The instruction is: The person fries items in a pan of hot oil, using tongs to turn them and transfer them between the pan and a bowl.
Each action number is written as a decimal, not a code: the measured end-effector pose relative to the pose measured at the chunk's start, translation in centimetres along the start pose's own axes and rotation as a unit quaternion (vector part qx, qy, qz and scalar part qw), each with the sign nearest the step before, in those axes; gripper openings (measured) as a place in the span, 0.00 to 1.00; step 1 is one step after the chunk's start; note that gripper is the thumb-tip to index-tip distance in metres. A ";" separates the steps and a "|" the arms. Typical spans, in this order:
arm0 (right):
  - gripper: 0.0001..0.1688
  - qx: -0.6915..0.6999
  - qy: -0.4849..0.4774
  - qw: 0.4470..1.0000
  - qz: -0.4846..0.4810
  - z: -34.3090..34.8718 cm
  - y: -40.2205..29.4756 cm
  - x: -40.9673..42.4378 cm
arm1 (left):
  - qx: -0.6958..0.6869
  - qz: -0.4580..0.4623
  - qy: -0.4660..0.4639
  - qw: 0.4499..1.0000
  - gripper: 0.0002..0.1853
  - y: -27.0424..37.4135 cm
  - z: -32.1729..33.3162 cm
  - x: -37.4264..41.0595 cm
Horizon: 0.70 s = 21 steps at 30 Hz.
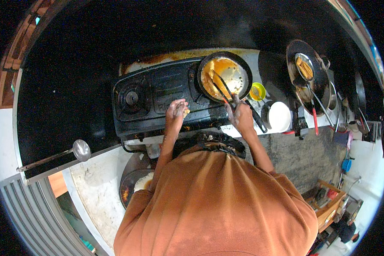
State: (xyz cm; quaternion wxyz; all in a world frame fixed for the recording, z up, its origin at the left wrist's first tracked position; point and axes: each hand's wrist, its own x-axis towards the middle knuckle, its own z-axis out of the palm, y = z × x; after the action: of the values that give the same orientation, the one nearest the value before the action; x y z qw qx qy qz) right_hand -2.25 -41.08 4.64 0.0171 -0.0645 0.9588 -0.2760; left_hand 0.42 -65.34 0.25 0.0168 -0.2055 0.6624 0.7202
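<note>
My right hand (240, 115) grips the handle end of a pair of dark tongs (223, 86) with an orange part near the grip. The tongs' tips rest in a yellow-brown, egg-like food (212, 78) in a black frying pan (249, 75), which sits on the right burner of a black gas stove (169, 92). The pan's handle points down to the right, passing beside my right hand. My left hand (177, 108) is held over the stove's front part, its fingers curled around a small piece of yellowish food (186, 113). Both hands look dusted with something whitish.
Right of the pan stand a yellow-green bowl (258, 92) with a spoon and a white bowl (279, 116). Further right, a large wok (294, 48) holds a strainer of fried pieces (304, 68). A metal ladle (81, 150) lies at left. A person (347, 232) is far off at lower right.
</note>
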 end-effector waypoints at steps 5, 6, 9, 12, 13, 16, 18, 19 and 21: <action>0.26 0.016 0.010 1.000 0.020 0.7 -0.2 0.0 | 0.009 -0.009 -0.008 1.000 0.14 -0.6 -0.4 0.2; 0.26 0.008 0.017 1.000 0.008 0.8 -0.4 0.1 | 0.009 -0.011 -0.009 1.000 0.14 -0.5 -0.3 0.3; 0.29 -0.037 0.022 0.999 -0.026 1.9 0.2 0.2 | 0.019 -0.018 -0.009 1.000 0.14 -0.2 -0.4 0.3; 0.31 -0.071 -0.003 0.997 -0.028 2.4 0.6 0.0 | 0.040 -0.023 -0.005 0.999 0.15 -0.1 -0.6 0.3; 0.31 -0.079 -0.016 0.996 -0.025 2.4 0.4 -0.1 | 0.047 -0.020 -0.006 0.999 0.15 -0.1 -0.7 0.3; 0.31 -0.069 -0.024 0.997 -0.013 2.5 0.4 -0.4 | 0.063 -0.013 -0.013 0.998 0.16 0.0 -1.0 0.3; 0.31 -0.044 0.015 0.998 -0.043 2.3 0.3 -0.7 | 0.064 -0.016 -0.015 0.998 0.16 -0.2 -1.3 0.5; 0.31 -0.032 0.034 0.997 -0.058 2.2 0.1 -0.9 | 0.073 -0.012 -0.018 0.997 0.17 -0.3 -1.5 0.5; 0.30 -0.002 0.008 1.000 0.001 1.7 -0.7 -1.0 | 0.092 -0.002 -0.026 0.995 0.19 -0.5 -1.8 0.5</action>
State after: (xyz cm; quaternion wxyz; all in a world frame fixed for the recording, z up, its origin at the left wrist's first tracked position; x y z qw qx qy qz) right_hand -1.10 -42.38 3.59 0.0091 -0.0616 0.9596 -0.2745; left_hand 0.58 -67.17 -0.43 0.0543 -0.1855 0.7246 0.6615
